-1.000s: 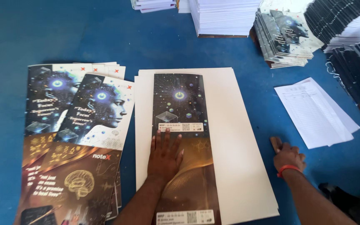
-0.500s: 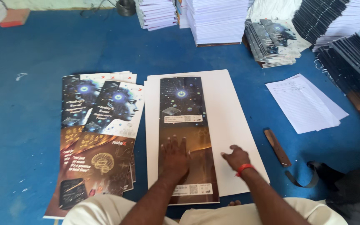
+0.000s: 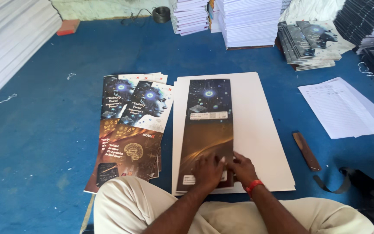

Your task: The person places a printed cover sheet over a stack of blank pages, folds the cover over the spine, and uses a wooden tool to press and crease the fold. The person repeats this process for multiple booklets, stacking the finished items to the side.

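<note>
A long dark printed cover sheet point(image 3: 208, 121) lies on a stack of white sheets point(image 3: 260, 130) on the blue floor in front of me. My left hand point(image 3: 208, 170) presses flat on the cover's near end. My right hand point(image 3: 240, 167), with a red band at the wrist, rests beside it on the cover's near right edge, fingers touching the left hand. Neither hand lifts anything.
A fanned pile of printed covers point(image 3: 130, 130) lies to the left. A brown wooden stick point(image 3: 306, 151) and a black strap point(image 3: 338, 180) lie to the right, with lined white papers point(image 3: 343, 108) beyond. Stacks of paper and finished books point(image 3: 310, 43) stand along the back.
My right hand left the brown stick on the floor and came in onto the cover beside my left hand. The left hand slid toward the cover's near end. The view rose and pulled back.
</note>
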